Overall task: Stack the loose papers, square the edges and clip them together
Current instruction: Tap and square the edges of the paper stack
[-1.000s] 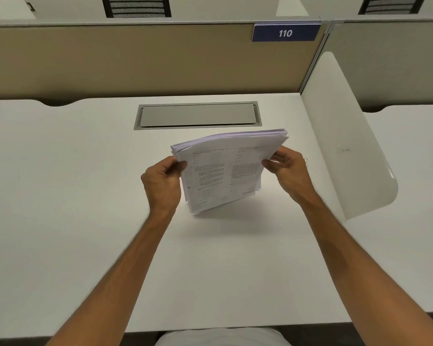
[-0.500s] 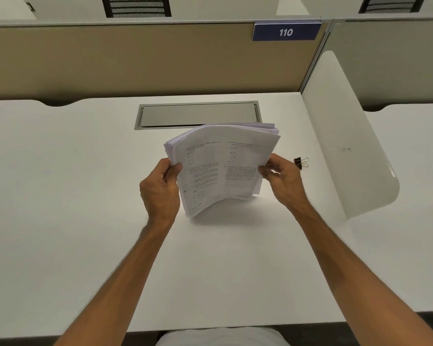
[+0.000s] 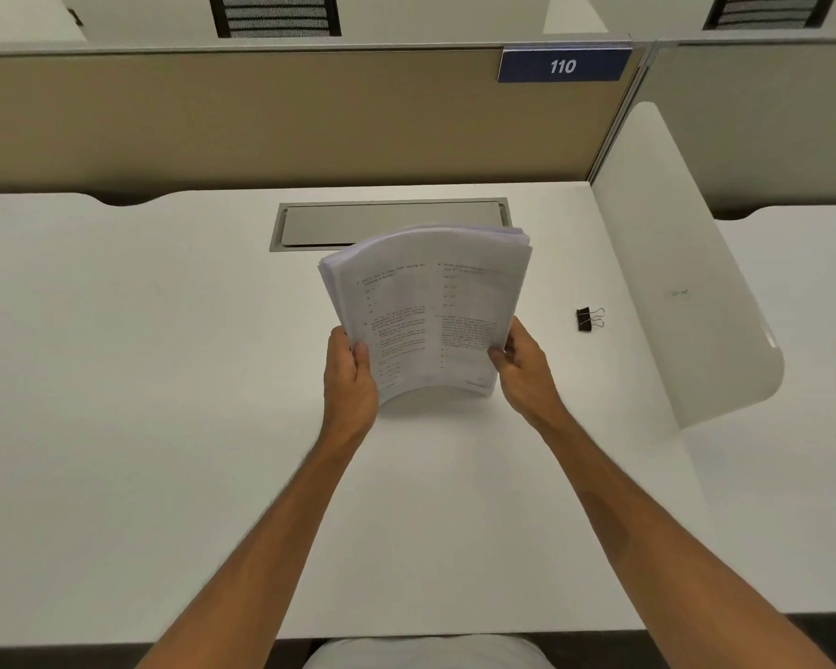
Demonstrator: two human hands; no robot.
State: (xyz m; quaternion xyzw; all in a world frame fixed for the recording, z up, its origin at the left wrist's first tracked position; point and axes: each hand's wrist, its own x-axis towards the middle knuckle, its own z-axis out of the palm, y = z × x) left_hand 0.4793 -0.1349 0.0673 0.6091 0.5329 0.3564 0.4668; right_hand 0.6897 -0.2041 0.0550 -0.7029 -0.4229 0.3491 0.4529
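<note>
Both bare forearms are reaching forward, converging toward the middle. The left hand (image 3: 349, 379) is gripping the left edge of the paper stack (image 3: 430, 311), thumb in front. The right hand (image 3: 527, 374) is pinching its right edge, fingers (image 3: 498, 354) curled.

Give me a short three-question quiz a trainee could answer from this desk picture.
1. True or false: the binder clip is already on the paper stack.
2. Which hands grip the stack? A) left only B) right only C) both
3. The blue sign on the partition reads ___.

Key: 1 false, it lies on the desk, apart from the stack. 2 C, left hand and right hand. 3 110.
</note>
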